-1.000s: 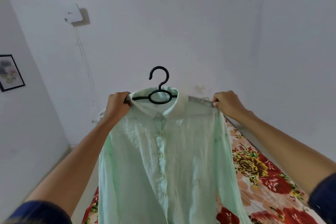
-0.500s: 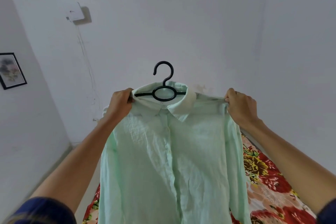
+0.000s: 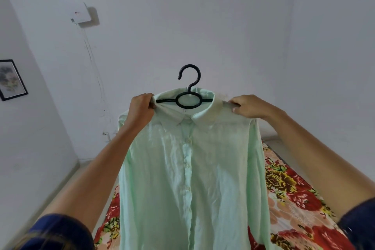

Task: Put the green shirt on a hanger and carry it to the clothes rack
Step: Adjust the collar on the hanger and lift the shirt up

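Note:
The pale green shirt (image 3: 188, 168) hangs buttoned in front of me on a black plastic hanger (image 3: 189, 91). The hanger's hook sticks up above the collar and its loop shows inside the neck opening. My left hand (image 3: 142, 109) grips the shirt's left shoulder next to the collar. At the right shoulder, close to the collar, my right hand (image 3: 249, 106) pinches the cloth. Both arms are stretched out and hold the shirt up in the air. No clothes rack is in view.
A bed with a red and yellow flowered cover (image 3: 294, 199) lies below and to the right of the shirt. White walls stand ahead. A white box (image 3: 81, 14) with a cable is on the wall, and a framed picture (image 3: 12, 79) hangs at left.
My right hand has slid inward along the shoulder toward the collar. The shirt and hanger have shifted slightly right and hang straighter.

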